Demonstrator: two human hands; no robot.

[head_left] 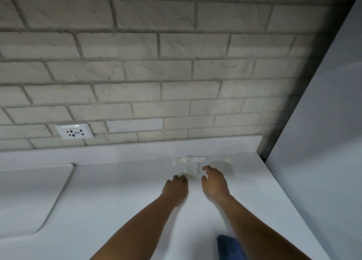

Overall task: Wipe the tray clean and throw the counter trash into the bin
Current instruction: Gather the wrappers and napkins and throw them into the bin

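Observation:
Several crumpled white paper scraps [189,159] lie on the white counter [121,210] close to the back wall, with a thin translucent piece [219,164] beside them. My left hand [175,189] reaches forward with curled fingers, and its fingertips touch a small white scrap [189,174]. Motion blur hides whether it grips the scrap. My right hand [214,183] hovers just right of that scrap with its fingers apart, holding nothing. A blue cloth [228,246] lies under my right forearm at the counter's front. No tray or bin is in view.
A recessed white sink [29,197] takes up the counter's left side. A wall socket [74,131] sits in the brick wall [176,63] above the counter. A tall grey panel [323,142] bounds the counter on the right.

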